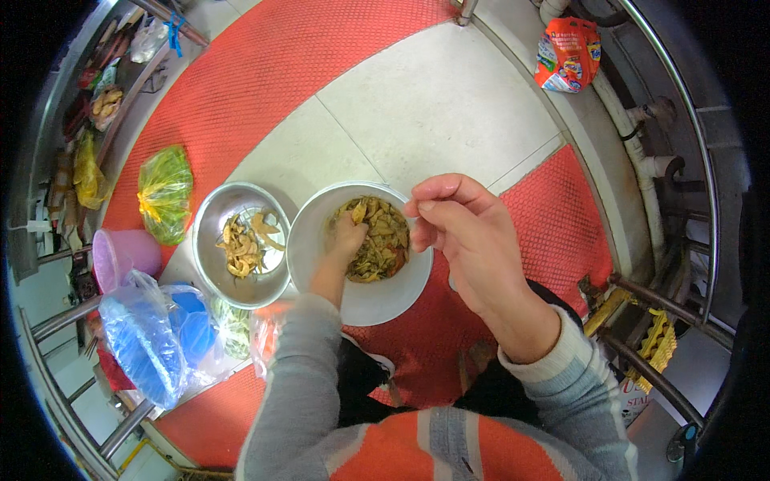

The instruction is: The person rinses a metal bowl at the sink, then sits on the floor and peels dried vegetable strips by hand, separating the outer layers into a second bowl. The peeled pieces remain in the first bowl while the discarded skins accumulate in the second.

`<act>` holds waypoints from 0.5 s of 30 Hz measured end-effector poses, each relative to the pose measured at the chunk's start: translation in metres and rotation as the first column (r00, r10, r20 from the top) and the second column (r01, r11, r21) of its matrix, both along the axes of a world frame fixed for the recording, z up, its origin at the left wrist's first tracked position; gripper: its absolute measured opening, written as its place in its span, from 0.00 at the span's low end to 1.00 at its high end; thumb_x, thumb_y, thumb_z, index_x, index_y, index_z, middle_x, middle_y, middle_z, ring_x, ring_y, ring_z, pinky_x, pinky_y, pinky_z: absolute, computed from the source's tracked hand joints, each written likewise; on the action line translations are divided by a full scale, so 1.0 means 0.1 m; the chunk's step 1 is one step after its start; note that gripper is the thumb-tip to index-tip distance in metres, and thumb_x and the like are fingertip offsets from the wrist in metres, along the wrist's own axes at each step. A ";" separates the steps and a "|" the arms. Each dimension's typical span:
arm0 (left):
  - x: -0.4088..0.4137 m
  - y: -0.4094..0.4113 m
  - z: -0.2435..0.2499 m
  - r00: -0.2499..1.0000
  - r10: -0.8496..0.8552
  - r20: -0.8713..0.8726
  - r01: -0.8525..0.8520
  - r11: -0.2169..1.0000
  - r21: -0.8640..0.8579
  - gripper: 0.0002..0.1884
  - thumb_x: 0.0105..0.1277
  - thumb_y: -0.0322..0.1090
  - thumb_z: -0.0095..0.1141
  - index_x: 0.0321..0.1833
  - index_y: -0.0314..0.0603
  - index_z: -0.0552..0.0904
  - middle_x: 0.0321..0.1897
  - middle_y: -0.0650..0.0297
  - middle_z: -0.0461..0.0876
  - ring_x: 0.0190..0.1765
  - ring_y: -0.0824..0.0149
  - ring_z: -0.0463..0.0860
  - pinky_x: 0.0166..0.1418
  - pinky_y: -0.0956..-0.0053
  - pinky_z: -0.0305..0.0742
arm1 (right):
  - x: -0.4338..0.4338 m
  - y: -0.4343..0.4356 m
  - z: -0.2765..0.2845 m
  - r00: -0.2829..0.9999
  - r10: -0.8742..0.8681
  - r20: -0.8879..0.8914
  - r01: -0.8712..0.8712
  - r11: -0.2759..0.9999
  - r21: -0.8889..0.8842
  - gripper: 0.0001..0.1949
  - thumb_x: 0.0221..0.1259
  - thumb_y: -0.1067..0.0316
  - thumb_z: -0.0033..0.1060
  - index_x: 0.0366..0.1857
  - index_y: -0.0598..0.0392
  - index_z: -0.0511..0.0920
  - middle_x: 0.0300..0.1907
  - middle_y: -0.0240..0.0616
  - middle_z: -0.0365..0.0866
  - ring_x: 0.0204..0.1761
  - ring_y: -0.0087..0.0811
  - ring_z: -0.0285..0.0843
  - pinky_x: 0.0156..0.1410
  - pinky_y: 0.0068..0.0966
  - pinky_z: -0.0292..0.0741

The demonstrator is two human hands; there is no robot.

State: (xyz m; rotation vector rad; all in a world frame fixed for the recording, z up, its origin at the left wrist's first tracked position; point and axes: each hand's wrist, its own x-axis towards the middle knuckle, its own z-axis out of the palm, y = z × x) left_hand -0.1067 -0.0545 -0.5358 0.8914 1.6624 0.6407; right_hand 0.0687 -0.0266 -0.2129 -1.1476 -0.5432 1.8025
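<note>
My left hand [349, 236] reaches into a deep pale bucket [385, 305]. Its fingers are among wet, yellow-green pickled vegetable pieces [380, 240]. Motion blur and the pieces hide whether it grips one. Above the bucket's right rim, my right hand [466, 231] is raised, its thumb tip close to the curled fingertips and nothing visible between them. The skin looks wet. A shallow steel basin [207, 273] stands against the bucket's left side. Brownish-yellow pieces [243, 246], some curved, lie on its bottom.
Left of the basin are a tied yellow-green plastic bag [165, 195], a pink bucket [120, 258] and blue containers in clear plastic [144, 343]. Red mats [295, 66] cover parts of the tiled floor [433, 102]. Metal rails [680, 78] and an orange Tide bag [568, 54] are at right.
</note>
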 end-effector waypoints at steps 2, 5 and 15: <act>-0.01 -0.04 -0.45 0.990 0.105 0.093 -0.116 0.986 0.120 0.14 0.51 0.25 0.55 0.42 0.33 0.75 0.32 0.56 0.79 0.36 0.63 0.78 0.46 0.70 0.71 | -0.06 0.00 0.05 0.999 0.011 -0.053 -0.010 1.000 0.010 0.05 0.55 0.77 0.46 0.33 0.58 0.73 0.32 0.38 0.77 0.27 0.24 0.72 0.34 0.20 0.71; 0.38 0.14 -0.38 0.990 0.102 -0.099 -0.103 0.995 0.001 0.15 0.51 0.30 0.59 0.42 0.32 0.77 0.35 0.54 0.79 0.40 0.61 0.77 0.48 0.70 0.70 | 0.06 0.00 -0.01 0.998 -0.056 -0.025 0.057 0.998 0.034 0.05 0.55 0.77 0.45 0.33 0.57 0.73 0.31 0.38 0.76 0.27 0.25 0.72 0.34 0.21 0.71; 0.01 0.01 0.12 0.874 0.350 0.336 -0.277 0.929 -0.246 0.09 0.61 0.32 0.54 0.40 0.34 0.77 0.31 0.63 0.79 0.26 0.75 0.72 0.31 0.77 0.70 | 0.13 0.03 0.01 0.994 -0.113 -0.009 0.113 0.994 -0.006 0.05 0.54 0.76 0.46 0.33 0.58 0.73 0.30 0.37 0.76 0.25 0.23 0.71 0.32 0.19 0.69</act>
